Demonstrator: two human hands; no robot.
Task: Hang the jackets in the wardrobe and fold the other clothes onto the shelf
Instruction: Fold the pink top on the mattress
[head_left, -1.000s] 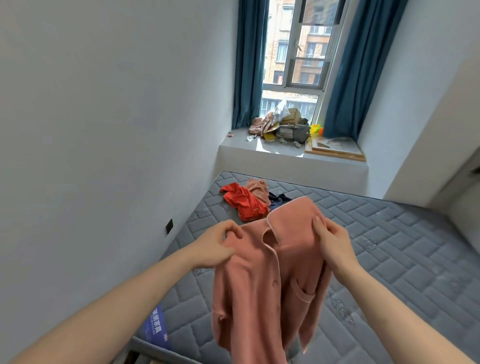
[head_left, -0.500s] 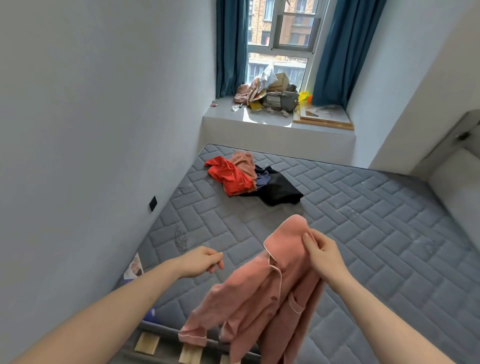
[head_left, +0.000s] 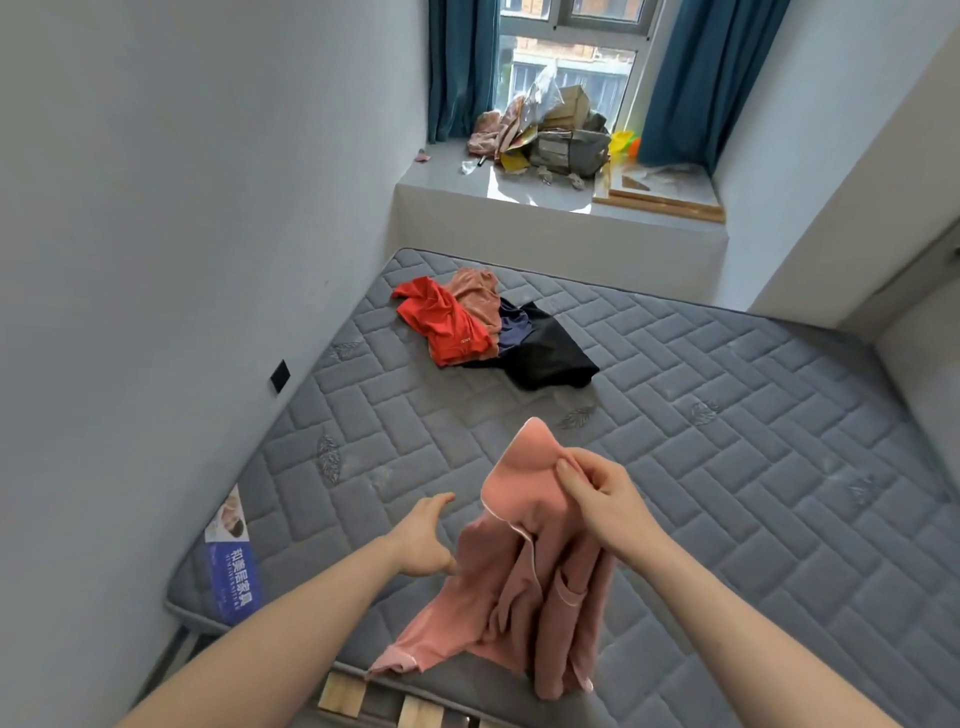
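The pink shirt is hanging from the right hand, which is pinching its collar, its length trailing down onto the mattress edge. The left hand, open and holding nothing, is hovering just beside the shirt's left side.

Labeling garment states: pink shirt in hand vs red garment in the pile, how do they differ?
The pink shirt is pinched near its collar by the right hand, with its lower part draped on the mattress; the red garment lies untouched. The pink shirt is alone at the near edge; the red garment sits in a heap with other clothes near the window side. The left hand is open beside the shirt. Both are crumpled, unfolded.
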